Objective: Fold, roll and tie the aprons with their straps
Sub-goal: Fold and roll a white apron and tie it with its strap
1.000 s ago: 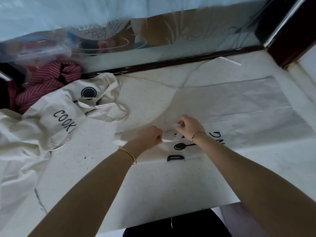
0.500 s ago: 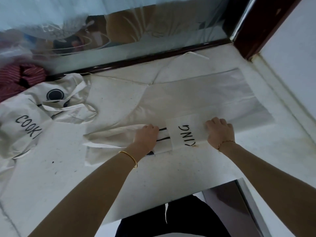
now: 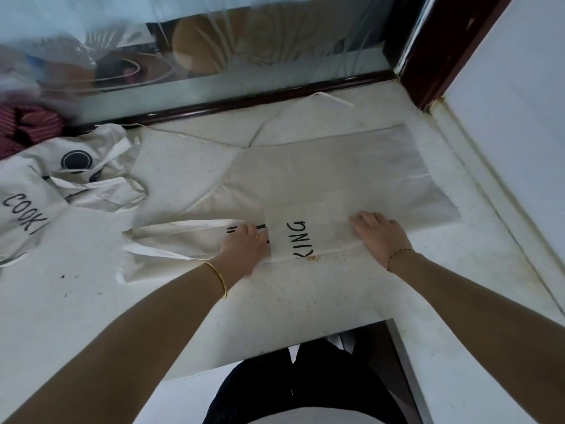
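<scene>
Both hands flat on folded apron (image 3: 321, 179): left hand (image 3: 244, 244), right hand (image 3: 380, 232), print partly hidden, only "KING" legible.

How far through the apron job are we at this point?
Early. Done: one lengthwise fold on the flat apron. In hand: left hand and right hand press that folded edge down. Left: rolling it, tying its straps, then the crumpled apron at left, untouched.

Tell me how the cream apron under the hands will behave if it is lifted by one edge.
The apron would probably droop: it lies flat in a soft fold under the left hand and right hand. It looks thin, so likely light. Its loose strap may trail and snag.
</scene>
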